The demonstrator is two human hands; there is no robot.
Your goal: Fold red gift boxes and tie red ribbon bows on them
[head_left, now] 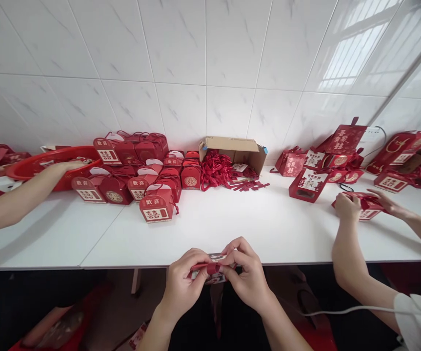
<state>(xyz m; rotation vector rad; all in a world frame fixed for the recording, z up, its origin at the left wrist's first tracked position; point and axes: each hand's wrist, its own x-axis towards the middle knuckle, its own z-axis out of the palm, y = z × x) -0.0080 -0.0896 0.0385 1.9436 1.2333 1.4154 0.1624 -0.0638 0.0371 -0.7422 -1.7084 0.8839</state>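
Note:
Just in front of the table edge, my left hand point(185, 277) and my right hand point(246, 274) come together, fingers pinched. Between them is a red ribbon point(213, 268), curled into a loop, which both hands grip. Behind and below the ribbon shows a small printed card or packet point(216, 278) with dark and white patches; the fingers cover most of it. A dark red strip point(216, 304) hangs beneath the hands. The nearest finished-looking thing on the table is a red gift box point(156, 204) with white character panels.
Several red boxes point(117, 187) are stacked left of centre. A cardboard box point(232, 143) lies on its side, spilling red ribbons point(215, 168). At left a person's arm point(23, 197) reaches into a red basin point(64, 183). At right another person's hands point(348, 207) handle a red box point(371, 213).

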